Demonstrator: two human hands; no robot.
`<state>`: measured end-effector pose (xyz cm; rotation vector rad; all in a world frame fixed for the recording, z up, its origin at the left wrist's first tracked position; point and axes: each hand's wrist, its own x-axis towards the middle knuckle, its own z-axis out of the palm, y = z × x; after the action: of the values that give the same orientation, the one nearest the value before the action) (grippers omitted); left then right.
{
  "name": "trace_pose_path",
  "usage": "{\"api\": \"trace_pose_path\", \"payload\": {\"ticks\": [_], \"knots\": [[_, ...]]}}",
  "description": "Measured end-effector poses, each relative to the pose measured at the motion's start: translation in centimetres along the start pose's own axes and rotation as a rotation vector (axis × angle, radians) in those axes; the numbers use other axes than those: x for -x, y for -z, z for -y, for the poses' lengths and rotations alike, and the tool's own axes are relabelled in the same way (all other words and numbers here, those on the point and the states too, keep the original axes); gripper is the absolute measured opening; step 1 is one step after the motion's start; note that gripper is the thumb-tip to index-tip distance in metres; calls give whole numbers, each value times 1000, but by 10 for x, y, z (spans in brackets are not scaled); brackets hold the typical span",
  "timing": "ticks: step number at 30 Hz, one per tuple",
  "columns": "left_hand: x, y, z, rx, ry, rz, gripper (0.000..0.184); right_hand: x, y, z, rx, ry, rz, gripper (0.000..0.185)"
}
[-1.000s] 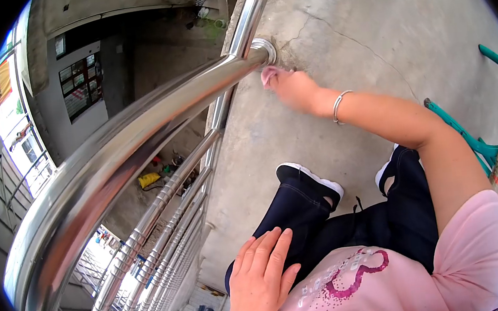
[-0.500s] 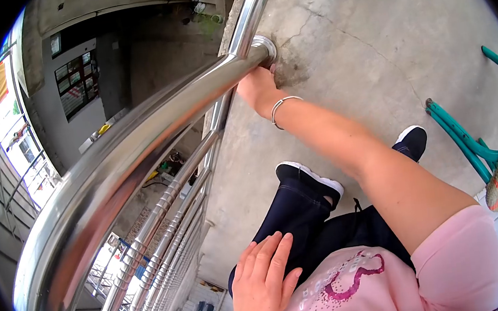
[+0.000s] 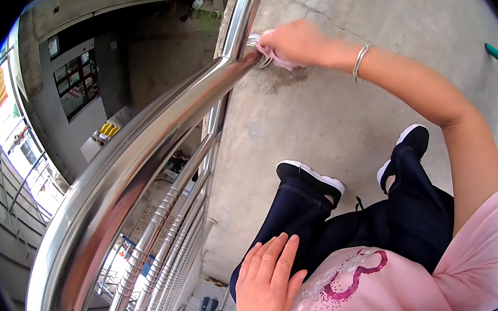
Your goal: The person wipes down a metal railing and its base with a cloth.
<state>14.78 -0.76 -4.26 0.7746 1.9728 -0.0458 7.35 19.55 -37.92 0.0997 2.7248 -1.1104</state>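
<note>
On the left, a shiny metal handrail [image 3: 140, 145] is slanting from the lower left up towards a metal ring [image 3: 252, 38], its long axis pointing at the working side. The left hand [image 3: 267, 285] is resting palm down on a dark trouser leg [image 3: 279, 218], its fingers extended and gripping nothing that shows. Farther up, the ring is sitting at the rail's end, just left of the right hand [image 3: 295, 42], and a pink cloth [image 3: 281, 61] is partly covering it. The right hand is closing around the bunched cloth (blur is hiding the separate fingers) and is lying much nearer the ring than the left. Below the cloth, a darker patch [image 3: 281, 81] is showing on the concrete floor [image 3: 317, 113].
</note>
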Motion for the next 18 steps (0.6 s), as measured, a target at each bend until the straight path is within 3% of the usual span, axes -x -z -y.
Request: {"api": "trace_pose_path", "payload": {"ticks": [3,8,10,11,13,17,18], "knots": [[-1,0,-1,-10,-8,8,55,-26,15,-7,-34,29,-6,24],[2,1,-2,7,29,-19,53,-72,5,-6,-180,48,226,23],[3,1,-2,17,48,-33,52,-69,31,18,-462,-506,499,17],[3,1,-3,25,60,-36,51,-64,34,22,-459,-507,504,17],[4,0,-5,37,71,-38,51,-56,38,30,-564,-375,237,11],[5,-1,-11,22,99,-37,50,-59,43,35,-380,-330,280,8],[5,-2,-12,20,110,-43,50,-56,41,34,-425,-401,225,11]]}}
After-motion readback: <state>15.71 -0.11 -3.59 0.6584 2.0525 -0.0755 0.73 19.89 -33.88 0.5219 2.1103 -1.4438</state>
